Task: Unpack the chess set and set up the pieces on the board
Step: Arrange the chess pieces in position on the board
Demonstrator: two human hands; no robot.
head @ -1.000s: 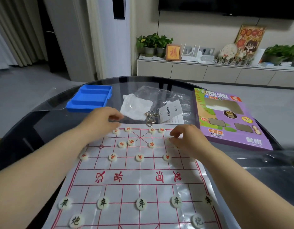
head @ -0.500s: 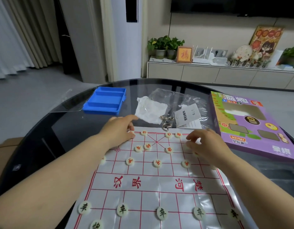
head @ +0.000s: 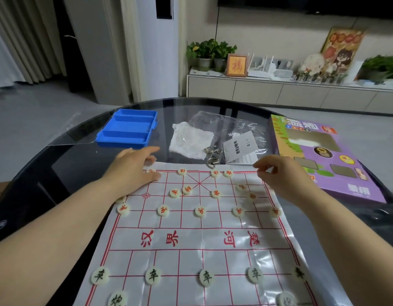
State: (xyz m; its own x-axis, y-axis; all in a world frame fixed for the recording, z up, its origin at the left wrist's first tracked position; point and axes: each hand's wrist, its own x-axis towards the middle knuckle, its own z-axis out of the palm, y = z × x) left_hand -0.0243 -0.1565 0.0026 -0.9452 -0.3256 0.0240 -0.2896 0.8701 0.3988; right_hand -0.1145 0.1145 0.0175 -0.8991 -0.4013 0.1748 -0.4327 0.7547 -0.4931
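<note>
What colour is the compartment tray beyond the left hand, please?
Blue tray, clearest in the head view.

Your left grip [head: 133, 166] covers the far-left corner of the board [head: 202, 237]. The corner piece [head: 150, 171] shows only as a sliver by your thumb. Your left forearm clips the edge piece [head: 120, 198].

Right grip [head: 284, 173]: fingers curled, can't tell if anything sits between them. The smeared piece [head: 241, 187] just below it is unreadable.

The bottom frame edge cuts off the board's near rows, the black cannon [head: 117, 299] and the glare-washed piece [head: 286, 299], whose mark is illegible.

Purple box [head: 323, 155]: left edge partly behind your right grip. Far-right plant [head: 385, 67] is motion-blurred.
</note>
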